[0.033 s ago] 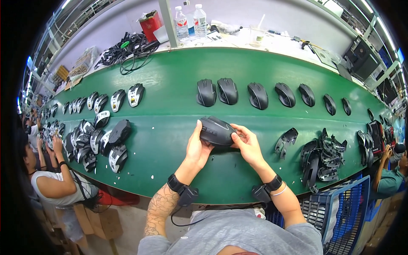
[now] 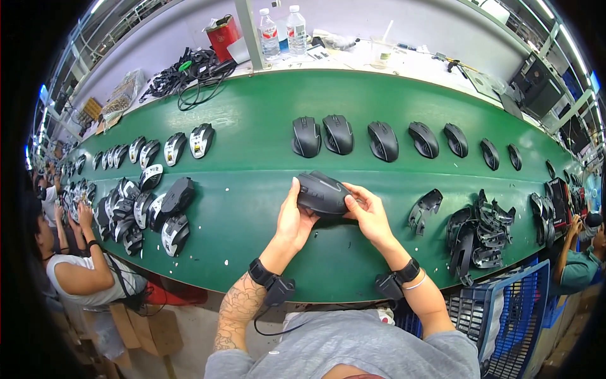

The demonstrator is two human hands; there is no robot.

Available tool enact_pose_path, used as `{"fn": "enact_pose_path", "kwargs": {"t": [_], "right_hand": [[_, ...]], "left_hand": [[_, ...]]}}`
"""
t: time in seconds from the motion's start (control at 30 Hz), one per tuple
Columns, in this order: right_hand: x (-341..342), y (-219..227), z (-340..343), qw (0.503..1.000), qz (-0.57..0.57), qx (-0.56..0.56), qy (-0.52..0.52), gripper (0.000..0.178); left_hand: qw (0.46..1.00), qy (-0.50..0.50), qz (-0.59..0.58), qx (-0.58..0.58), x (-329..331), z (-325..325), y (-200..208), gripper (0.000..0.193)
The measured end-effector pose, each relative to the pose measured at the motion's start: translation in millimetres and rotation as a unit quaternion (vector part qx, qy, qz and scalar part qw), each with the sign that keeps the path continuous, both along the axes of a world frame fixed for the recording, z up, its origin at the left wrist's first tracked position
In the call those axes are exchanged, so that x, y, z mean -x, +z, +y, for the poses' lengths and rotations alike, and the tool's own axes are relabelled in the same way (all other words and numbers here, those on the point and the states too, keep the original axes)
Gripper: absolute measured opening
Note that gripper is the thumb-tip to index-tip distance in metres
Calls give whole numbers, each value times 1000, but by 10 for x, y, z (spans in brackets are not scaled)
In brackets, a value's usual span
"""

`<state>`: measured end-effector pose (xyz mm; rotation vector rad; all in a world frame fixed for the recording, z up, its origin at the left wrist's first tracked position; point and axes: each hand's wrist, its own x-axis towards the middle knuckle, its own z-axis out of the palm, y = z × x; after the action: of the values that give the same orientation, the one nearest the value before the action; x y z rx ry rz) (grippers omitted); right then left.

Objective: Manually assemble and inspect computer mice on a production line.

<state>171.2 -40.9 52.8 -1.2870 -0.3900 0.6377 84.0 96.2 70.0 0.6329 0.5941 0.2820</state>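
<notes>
Between both hands I hold a black computer mouse (image 2: 322,194) above the green table. My left hand (image 2: 293,215) grips its left end, with the thumb along the side. At the other end my right hand (image 2: 368,215) has its thumb on top and its fingers round the far edge. The underside of the mouse is hidden. Beyond my hands stands a row of black mice (image 2: 338,134) with their covers on. To the right lie a single black shell part (image 2: 424,211) and a heap of black shell parts (image 2: 483,230).
Open mice with pale insides (image 2: 177,234) are heaped on the left, with a row of others (image 2: 202,140) behind. Bottles (image 2: 296,31) and cables (image 2: 189,69) sit on the back shelf. A blue crate (image 2: 514,316) stands at the lower right. People work at both sides.
</notes>
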Motion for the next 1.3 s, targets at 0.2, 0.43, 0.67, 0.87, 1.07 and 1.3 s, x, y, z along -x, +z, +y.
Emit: {"fn": "enact_pose_path", "kwargs": {"t": [0.2,0.43,0.67,0.87,1.07,1.3], "right_hand": [[-143,-40,-75,993,-47,97,-38,33],[-423,319,-433,770,-496,312,-254,21],[-756,490,-1241,731,-505,420,-185,43],[-915,374,-1331,812,-429,391,-63,50],[-1019,387,-1257,798,-423,425,-62,36],[-935,549,-991,870,-404,273,-71,19]], "left_hand": [[991,-114,-23,-73,31,-43,48,37],[997,-71,14,31,68,125,-3,34],[985,-57,17,-162,-184,1087,-12,41],[774,55,117,-620,-611,2437,-246,53],[543,85,284,-786,-750,2029,-223,46],[810,-205,-47,-548,-554,217,44,22]]}}
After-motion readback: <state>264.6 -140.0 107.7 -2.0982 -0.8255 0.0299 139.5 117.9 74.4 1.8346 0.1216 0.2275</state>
